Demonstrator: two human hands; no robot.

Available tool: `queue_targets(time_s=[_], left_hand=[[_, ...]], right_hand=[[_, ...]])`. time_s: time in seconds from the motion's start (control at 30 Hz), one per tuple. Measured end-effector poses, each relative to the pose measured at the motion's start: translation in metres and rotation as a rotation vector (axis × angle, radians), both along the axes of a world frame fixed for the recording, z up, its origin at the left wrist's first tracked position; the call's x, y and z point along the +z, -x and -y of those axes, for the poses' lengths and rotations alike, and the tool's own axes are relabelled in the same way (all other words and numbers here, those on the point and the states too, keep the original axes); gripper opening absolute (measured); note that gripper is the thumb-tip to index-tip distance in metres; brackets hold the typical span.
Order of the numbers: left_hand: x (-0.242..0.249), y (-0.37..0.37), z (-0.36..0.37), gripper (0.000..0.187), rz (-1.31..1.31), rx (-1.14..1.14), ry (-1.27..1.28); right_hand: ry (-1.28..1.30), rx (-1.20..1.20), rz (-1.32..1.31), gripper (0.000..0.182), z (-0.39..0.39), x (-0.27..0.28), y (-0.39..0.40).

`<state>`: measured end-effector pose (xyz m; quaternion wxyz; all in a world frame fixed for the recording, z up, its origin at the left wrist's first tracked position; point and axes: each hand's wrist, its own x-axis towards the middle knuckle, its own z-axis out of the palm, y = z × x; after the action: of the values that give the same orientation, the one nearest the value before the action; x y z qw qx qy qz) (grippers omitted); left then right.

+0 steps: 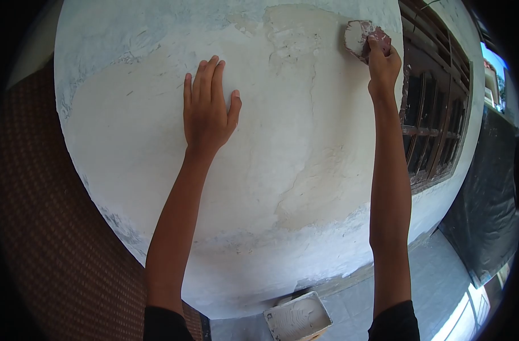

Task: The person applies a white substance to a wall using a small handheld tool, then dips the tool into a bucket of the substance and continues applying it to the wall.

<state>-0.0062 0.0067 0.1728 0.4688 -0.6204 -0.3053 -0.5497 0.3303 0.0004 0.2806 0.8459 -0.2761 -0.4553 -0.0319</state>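
Note:
My left hand (207,108) lies on the off-white wall (259,170) with its fingers stretched out and thumb apart, holding nothing. Higher up and to the right, my right hand (384,68) grips a flat reddish-brown piece (359,37) smeared with white. That piece is against or close over the wall near its right corner, beside the window; its exact kind I cannot tell. Between the hands the wall shows beige patches, rough spots and a thin crack (313,79) running down.
On the grey ground sheet (356,307) below stands a rectangular tray (298,318) with whitish material in it. A brown barred window (433,122) is at the right, with a dark sheet (481,199) beyond it. A brown woven-looking surface (55,199) borders the wall on the left.

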Motion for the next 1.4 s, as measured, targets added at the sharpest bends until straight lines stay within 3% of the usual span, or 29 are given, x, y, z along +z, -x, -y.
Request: queue_targets(time_s=[0.1,0.2,0.23,0.33,0.4,0.5,0.67,0.73,0.8,0.87,0.93,1.0,1.03,1.07,1.13,1.17,1.33,1.4], left_hand=[[0.001,0.001,0.001,0.056,-0.008,0.009,0.007],[0.0,0.006,0.002,0.057,-0.015,0.011,0.02],[0.001,0.007,0.002,0.057,-0.018,0.016,0.021],[0.0,0.002,0.001,0.057,0.002,0.007,0.013],[0.0,0.0,0.001,0.057,0.003,0.005,0.013],[0.001,0.002,0.003,0.058,0.0,0.003,0.014],[0.001,0.003,0.002,0.057,-0.003,-0.003,0.016],[0.0,0.001,0.002,0.057,0.003,0.007,0.015],[0.0,0.001,0.002,0.057,-0.001,0.006,0.016],[-0.002,0.001,0.002,0.057,0.0,0.007,0.016],[-0.001,0.001,0.002,0.057,0.001,0.018,0.018],[0.0,0.002,0.002,0.057,0.002,0.016,0.021],[0.0,0.001,0.002,0.057,0.002,0.013,0.026],[-0.001,0.001,0.003,0.057,-0.001,0.012,0.029],[-0.001,0.001,0.003,0.057,0.002,0.007,0.028],[0.0,0.002,0.004,0.057,0.002,0.009,0.025],[0.0,0.002,0.002,0.058,-0.004,0.02,0.01],[-0.001,0.001,0.003,0.058,-0.003,0.01,0.015]], right_hand=[[-0.043,0.059,0.159,0.048,0.01,-0.005,0.048],[0.092,-0.225,0.286,0.049,0.011,-0.014,0.079],[0.154,-0.162,0.22,0.048,0.015,-0.012,0.068],[0.02,-0.023,-0.015,0.042,0.003,-0.007,0.022],[-0.037,0.054,-0.03,0.038,0.001,-0.01,0.015],[-0.069,-0.122,0.194,0.036,-0.002,-0.012,0.041],[0.033,-0.09,-0.018,0.044,-0.002,-0.007,0.022],[-0.091,-0.001,0.119,0.044,-0.005,-0.01,0.022],[-0.005,-0.132,0.207,0.045,-0.005,-0.015,0.021],[0.048,-0.02,-0.024,0.046,-0.002,-0.009,0.014],[0.017,0.083,-0.075,0.045,0.0,-0.008,0.015],[-0.021,0.001,0.169,0.042,-0.004,-0.011,0.026],[-0.056,-0.187,0.256,0.034,-0.004,-0.013,0.033],[-0.053,-0.187,0.254,0.034,-0.008,-0.011,0.026],[0.008,-0.12,-0.003,0.036,-0.013,-0.001,0.015],[-0.026,0.024,-0.051,0.035,-0.009,0.0,0.012],[0.001,-0.248,0.23,0.032,-0.004,-0.012,0.025],[0.038,-0.068,-0.084,0.037,-0.004,-0.006,0.014]])
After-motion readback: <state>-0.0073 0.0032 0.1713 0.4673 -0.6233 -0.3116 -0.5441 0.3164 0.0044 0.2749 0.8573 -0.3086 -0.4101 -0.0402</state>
